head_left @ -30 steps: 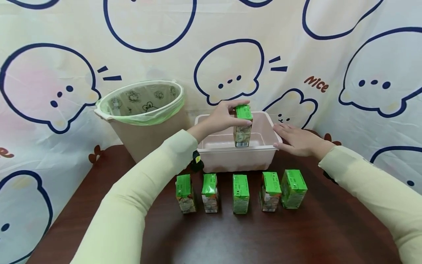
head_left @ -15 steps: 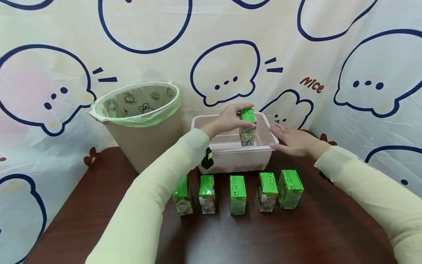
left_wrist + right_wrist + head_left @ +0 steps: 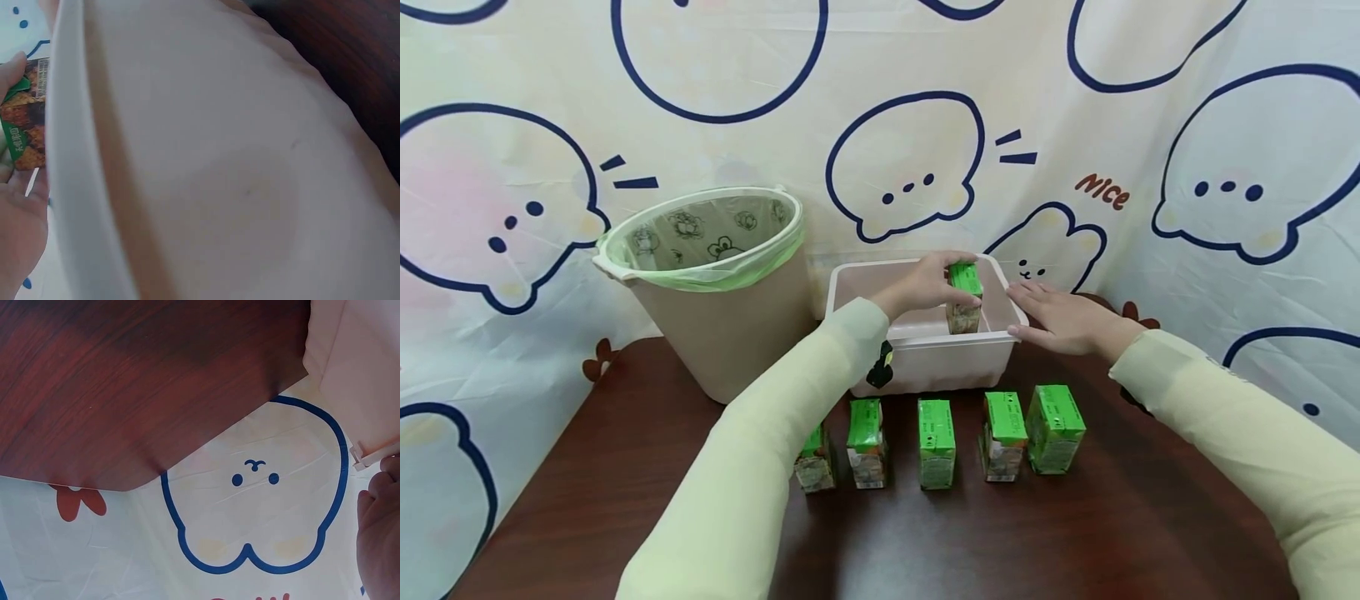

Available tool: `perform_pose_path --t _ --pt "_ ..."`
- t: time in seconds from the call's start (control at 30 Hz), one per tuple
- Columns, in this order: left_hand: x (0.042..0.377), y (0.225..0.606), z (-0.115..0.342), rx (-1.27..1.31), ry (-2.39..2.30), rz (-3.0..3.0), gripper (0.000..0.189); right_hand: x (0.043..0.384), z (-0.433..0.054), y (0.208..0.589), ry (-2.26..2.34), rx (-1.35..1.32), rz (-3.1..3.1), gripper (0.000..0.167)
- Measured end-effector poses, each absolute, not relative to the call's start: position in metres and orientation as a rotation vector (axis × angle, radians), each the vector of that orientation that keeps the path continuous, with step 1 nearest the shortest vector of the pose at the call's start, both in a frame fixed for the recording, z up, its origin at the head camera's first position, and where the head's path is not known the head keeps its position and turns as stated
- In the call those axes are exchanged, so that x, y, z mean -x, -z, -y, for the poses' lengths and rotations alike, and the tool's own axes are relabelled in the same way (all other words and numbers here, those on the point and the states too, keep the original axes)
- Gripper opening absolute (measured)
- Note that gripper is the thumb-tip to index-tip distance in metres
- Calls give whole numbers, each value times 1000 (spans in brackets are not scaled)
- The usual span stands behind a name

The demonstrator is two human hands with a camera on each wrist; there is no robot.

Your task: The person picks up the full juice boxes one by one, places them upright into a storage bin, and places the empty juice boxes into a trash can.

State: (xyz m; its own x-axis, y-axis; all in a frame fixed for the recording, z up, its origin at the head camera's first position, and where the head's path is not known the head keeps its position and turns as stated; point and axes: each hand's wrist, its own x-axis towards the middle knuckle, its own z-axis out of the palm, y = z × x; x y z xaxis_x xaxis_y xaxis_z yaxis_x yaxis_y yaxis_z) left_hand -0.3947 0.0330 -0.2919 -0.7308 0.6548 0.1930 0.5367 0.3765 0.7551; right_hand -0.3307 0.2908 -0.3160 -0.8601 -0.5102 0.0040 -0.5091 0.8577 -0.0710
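Cartons [image 3: 965,280]: six; tub [image 3: 934,367]: one.

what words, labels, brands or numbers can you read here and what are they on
"Nice": reddish-brown lettering on the patterned wall cloth.
Held carton: print and small characters, too blurred to read.
Five standing cartons: small print on tops and sides, too small to read.
Red marks at the right wrist view's bottom edge: cut off, unreadable.
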Motion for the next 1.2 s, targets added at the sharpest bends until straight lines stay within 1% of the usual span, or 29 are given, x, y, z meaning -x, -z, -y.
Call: perform_pose_path --t 0.2,0.4,0.57,0.9,1.03,1.2 --pt "395 297 -38 -1051 -1214 -2455 75 331 -291 314 109 831 -3014 83" --pt "396 307 -44 -1151 -1172 -2464 64 330 -290 314 114 846 -3003 83" --pt "397 316 -48 -1156 -1085 -2502 62 330 -290 313 102 859 -2991 83" --pt "399 321 -53 -1134 -945 -2577 65 327 -289 312 110 832 -2995 83" --pt "400 324 -55 -1129 -924 -2580 69 327 -289 312 115 826 -2997 83" --pt "398 326 -57 -1109 -923 -2582 67 328 -289 314 100 821 -2996 83"
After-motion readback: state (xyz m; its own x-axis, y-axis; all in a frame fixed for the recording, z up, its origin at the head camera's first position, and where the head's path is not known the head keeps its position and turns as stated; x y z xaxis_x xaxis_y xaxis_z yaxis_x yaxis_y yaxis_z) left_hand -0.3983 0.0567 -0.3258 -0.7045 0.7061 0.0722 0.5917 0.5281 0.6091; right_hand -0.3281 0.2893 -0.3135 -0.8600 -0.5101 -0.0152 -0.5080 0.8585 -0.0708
